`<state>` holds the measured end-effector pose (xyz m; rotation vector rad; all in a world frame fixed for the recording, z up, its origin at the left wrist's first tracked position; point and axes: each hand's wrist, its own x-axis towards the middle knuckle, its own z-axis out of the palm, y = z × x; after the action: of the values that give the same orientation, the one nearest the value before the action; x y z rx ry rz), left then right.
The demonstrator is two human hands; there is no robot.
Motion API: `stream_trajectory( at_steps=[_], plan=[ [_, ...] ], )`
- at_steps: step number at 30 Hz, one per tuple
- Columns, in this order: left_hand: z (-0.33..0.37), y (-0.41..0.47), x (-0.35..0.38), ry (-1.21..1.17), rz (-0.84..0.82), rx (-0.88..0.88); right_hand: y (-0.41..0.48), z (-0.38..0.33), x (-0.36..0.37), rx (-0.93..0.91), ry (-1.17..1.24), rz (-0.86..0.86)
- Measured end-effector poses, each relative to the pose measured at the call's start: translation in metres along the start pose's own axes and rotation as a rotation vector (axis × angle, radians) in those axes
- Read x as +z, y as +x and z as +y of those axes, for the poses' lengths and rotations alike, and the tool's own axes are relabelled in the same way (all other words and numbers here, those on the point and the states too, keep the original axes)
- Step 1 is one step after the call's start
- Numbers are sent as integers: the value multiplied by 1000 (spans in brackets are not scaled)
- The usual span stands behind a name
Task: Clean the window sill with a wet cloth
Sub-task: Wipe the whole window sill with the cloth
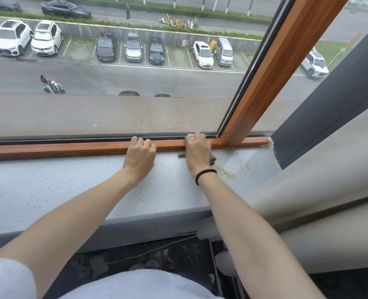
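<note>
- Looking down through the window glass point(114, 113), which fills the upper view, onto a street with a row of parked cars; a wooden upright point(275, 67) slants across the pane at the right
- The window sill point(71, 180), a pale speckled slab, runs the full width below the glass; yellowish stains point(228, 174) mark its right end, near the corner
- A beige curtain point(329, 169) hangs along the right edge, its lower part lying against the sill's right end; a dark grey wall panel point(329, 117) stands behind it
- A wooden rail point(60, 148) lies along the back of the sill, between the slab and the glass, and meets the upright at the right
- Both bare arms reach forward across the sill from the bottom of the view
- The left hand point(140, 157) rests at the rail, heel on the sill, fingers curled together over the rail's top edge and gripping it
- The right hand point(198, 155), blurred, sits just beside the left and close to the foot of the upright; its fingers look bunched together and bent onto the cloth, reaching up to the rail
- The cloth point(181, 155) is almost wholly hidden beneath the right hand at the back of the sill; dark edges show on either side of the palm
- A black hair band point(204, 174) circles the right wrist
</note>
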<state>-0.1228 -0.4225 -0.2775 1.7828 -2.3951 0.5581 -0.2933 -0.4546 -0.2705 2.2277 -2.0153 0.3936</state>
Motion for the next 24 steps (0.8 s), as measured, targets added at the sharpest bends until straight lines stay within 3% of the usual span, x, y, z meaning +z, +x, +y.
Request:
stream_trajectory(
  at_steps=[3, 8, 12, 14, 19, 24],
  plan=[
    [-2, 4, 1, 24, 12, 46, -5, -12, 3, -94, 27, -16],
    [-1, 6, 2, 73, -7, 80, 4, 56, -7, 141, -41, -50],
    [0, 6, 0, 52, -39, 91, 13, 44, -11, 249, 28, -89],
    [-1, 6, 1, 48, -31, 90, 12, 19, -8, 183, 93, -95],
    [-3, 5, 2, -3, -8, 81, -7, -50, -4, -187, 161, -103],
    [-6, -3, 4, 24, 14, 83, -6, -22, -10, -189, 60, -161]
  ],
)
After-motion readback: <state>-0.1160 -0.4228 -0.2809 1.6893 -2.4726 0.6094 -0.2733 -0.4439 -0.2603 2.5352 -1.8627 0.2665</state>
